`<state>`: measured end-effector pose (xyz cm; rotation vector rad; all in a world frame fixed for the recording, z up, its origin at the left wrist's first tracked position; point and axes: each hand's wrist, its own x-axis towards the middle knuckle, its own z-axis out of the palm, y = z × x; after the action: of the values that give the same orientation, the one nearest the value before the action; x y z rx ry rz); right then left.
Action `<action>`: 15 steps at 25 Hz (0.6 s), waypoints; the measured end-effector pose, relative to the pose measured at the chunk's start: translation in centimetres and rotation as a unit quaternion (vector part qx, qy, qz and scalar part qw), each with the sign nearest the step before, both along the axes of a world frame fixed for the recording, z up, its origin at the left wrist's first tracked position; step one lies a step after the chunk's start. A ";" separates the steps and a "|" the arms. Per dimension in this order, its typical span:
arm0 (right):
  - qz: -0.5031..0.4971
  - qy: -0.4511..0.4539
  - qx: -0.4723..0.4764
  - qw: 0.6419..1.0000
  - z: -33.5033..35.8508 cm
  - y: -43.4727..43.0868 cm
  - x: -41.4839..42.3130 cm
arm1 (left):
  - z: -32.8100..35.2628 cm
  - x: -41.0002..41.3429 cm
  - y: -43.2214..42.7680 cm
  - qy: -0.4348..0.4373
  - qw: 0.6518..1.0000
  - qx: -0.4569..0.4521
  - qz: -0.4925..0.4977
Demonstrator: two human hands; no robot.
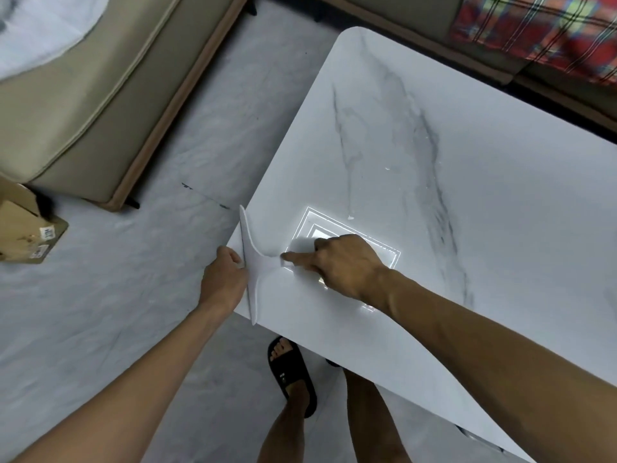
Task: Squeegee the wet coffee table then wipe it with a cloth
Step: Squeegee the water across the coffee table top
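Observation:
The white marble-pattern coffee table (434, 155) fills the right half of the view. A white squeegee (255, 262) lies with its long blade along the table's left edge. My right hand (340, 265) grips its handle, index finger stretched along it. My left hand (223, 282) is at the table's left edge, just past the blade, fingers curled; whether it touches the blade or cups under the edge is unclear. A few water drops (387, 168) glint mid-table. No cloth is in view.
A beige sofa (100, 95) stands at the upper left, a cardboard box (23, 228) on the floor beside it. A red plaid fabric (541, 31) lies at the upper right. My legs and a black sandal (290, 372) are under the table's near corner.

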<state>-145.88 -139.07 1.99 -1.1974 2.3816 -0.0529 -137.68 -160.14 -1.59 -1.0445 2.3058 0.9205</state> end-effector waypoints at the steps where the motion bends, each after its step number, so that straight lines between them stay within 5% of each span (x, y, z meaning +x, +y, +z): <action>1: -0.014 0.003 0.002 1.000 -0.4 0.2 -0.8 | -0.2 -0.4 0.0 -0.003 1.000 0.006 -0.010; 11: -0.202 0.040 0.070 0.976 2.0 20.8 -6.4 | 0.1 -6.7 6.1 -0.074 0.994 0.067 -0.053; 15: -0.211 0.027 0.030 0.977 3.5 21.1 -8.6 | 0.7 -10.3 8.5 -0.070 0.995 0.061 -0.046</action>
<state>-154.48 -117.95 5.53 -0.6564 2.6240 -0.0847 -147.97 -151.64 -0.92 -0.9157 2.1354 0.9087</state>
